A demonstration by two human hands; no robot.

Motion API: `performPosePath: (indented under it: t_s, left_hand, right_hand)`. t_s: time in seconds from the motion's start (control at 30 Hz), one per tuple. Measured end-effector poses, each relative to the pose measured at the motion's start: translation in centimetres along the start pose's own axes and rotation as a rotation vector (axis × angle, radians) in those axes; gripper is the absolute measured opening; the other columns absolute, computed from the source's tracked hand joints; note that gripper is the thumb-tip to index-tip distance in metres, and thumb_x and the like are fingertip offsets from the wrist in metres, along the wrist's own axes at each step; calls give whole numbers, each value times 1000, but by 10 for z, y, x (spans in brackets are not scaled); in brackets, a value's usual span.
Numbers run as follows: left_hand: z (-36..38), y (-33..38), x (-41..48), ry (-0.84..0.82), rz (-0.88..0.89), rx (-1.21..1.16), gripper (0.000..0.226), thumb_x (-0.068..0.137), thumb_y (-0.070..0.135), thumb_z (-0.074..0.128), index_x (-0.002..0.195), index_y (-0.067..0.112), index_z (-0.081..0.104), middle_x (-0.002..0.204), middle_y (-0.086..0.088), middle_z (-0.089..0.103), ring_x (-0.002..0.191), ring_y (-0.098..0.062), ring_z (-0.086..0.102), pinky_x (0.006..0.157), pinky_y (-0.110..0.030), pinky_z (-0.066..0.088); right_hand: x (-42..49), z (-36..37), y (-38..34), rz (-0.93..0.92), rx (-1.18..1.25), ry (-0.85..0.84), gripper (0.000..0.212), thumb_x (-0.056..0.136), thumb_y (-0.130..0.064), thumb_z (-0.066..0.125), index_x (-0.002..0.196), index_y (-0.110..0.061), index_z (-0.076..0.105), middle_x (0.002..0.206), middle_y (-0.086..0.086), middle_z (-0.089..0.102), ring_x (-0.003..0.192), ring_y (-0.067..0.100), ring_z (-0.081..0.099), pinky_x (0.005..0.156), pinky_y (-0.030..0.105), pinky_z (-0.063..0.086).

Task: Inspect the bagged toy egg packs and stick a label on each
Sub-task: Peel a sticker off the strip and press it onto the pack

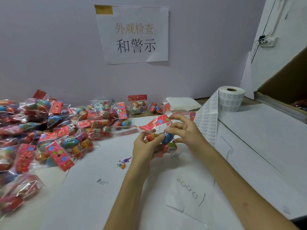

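Above the desk, you held the egg pack: left grip curled round its orange egg, right grip pinching at its blue egg.

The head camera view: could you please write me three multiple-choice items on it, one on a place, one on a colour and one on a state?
1. Where does the label roll stand?
A) on a chair
B) on the floor
C) on the table, right of the held pack

2. What colour is the held pack's header card?
A) red with flowers
B) plain green
C) black

3. How is the held pack kept?
A) lying untouched
B) gripped by the left hand and the right hand
C) hanging on the wall

Key:
1 C: the roll stands at the table's far right, its strip trailing down.
2 A: the card is red with blue and green flowers.
3 B: fingers of both hands curl round the eggs in the bag.
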State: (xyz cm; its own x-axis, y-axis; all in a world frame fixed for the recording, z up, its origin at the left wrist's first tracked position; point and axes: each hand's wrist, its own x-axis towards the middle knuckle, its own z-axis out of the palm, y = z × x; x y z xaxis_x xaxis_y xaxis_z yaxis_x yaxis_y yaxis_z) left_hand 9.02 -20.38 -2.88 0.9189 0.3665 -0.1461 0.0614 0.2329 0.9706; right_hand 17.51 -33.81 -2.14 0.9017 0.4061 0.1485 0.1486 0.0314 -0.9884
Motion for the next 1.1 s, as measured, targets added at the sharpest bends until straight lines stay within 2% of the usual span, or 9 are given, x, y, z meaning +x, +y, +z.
performPosePath:
  t_s: [0.13, 0.2, 0.4, 0.5, 0.6, 0.8, 0.97, 1.03, 1.1]
  left_hand:
    - [1, -1, -4, -170, -74, -89, 57, 80, 24, 83, 130, 6, 62, 118, -16, 74, 102, -32, 75, 86, -39, 62]
    - [1, -3, -4, -216, -78, -74, 48, 85, 14, 80, 129, 3, 63, 116, -17, 74, 102, -31, 75, 84, -37, 63]
    - [-2, -4, 0, -103, -83, 4, 41, 83, 5, 80, 121, 7, 66, 113, -16, 74, 101, -31, 73, 66, -30, 61]
    - [-3, -5, 2, -76, -99, 11, 34, 82, 4, 79, 114, 11, 67, 113, -15, 73, 102, -30, 72, 63, -29, 59]
    - [-3, -5, 3, -60, -112, 3, 31, 81, 4, 79, 109, 14, 67, 113, -14, 72, 105, -30, 70, 62, -28, 59]
    - [-3, -4, 3, -75, -114, -17, 39, 81, 4, 79, 117, 12, 67, 113, -13, 73, 106, -30, 71, 64, -29, 58]
    - [-1, -5, 0, -122, -68, 24, 42, 84, 8, 80, 122, 12, 65, 115, -12, 73, 108, -28, 69, 81, -35, 59]
    - [1, -5, -2, -164, -53, 50, 39, 85, 11, 79, 121, 14, 65, 112, -10, 74, 104, -25, 70, 88, -36, 60]
    - [0, -4, -3, -195, -39, 6, 33, 88, 11, 77, 119, 15, 66, 103, -6, 78, 93, -20, 75, 82, -34, 62]
  right_hand:
    - [2, -6, 0, -11, 55, 55, 38, 89, -11, 75, 117, -32, 60, 82, 1, 72, 87, 10, 71, 63, 21, 54]
    - [3, -8, 1, -21, 69, 61, 41, 88, -10, 75, 120, -31, 59, 84, 3, 70, 89, 13, 71, 65, 25, 54]
    - [2, -5, 3, -82, 28, 22, 48, 89, -5, 75, 120, -35, 55, 68, -5, 64, 79, 13, 71, 66, 26, 57]
    - [2, -1, 3, -68, 49, 14, 45, 89, -6, 75, 117, -36, 55, 79, -3, 69, 84, 12, 72, 67, 24, 57]
    - [1, 2, 0, -4, 64, 2, 39, 92, -16, 73, 120, -36, 54, 107, 2, 72, 99, 13, 70, 64, 19, 56]
    - [1, 2, 2, 42, 57, -15, 32, 92, -27, 74, 114, -41, 54, 115, 1, 68, 104, 14, 68, 65, 17, 56]
    - [4, 0, 6, -6, 2, 41, 42, 90, -16, 76, 119, -37, 54, 106, 6, 72, 102, 21, 71, 81, 31, 62]
    - [3, -3, 6, -21, -36, 69, 43, 90, -15, 76, 122, -34, 54, 101, 7, 75, 96, 17, 73, 75, 29, 62]
    - [3, -4, 6, -29, -36, 83, 40, 91, -16, 76, 123, -30, 56, 88, 4, 77, 85, 12, 75, 65, 21, 58]
